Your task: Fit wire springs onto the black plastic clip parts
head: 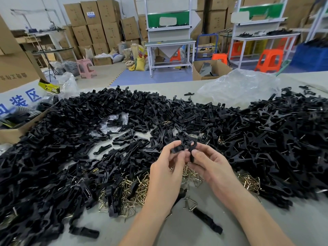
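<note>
My left hand (165, 173) and my right hand (211, 167) meet above the table's middle, both pinching black plastic clip parts (186, 146) held together between the fingertips. Whether a spring sits on them is hidden by the fingers. Under the hands lies a pile of brass-coloured wire springs (131, 190); one loose spring (190, 203) lies just below my wrists. Heaps of black clip parts (62, 157) cover the table left, behind and right (275, 148).
A single black clip part (207, 221) lies between my forearms, another (84, 231) at the front left. An open cardboard box (10, 134) stands at the left edge, a crumpled clear plastic bag (237, 87) at the back right. Bare grey tabletop (177, 233) shows near me.
</note>
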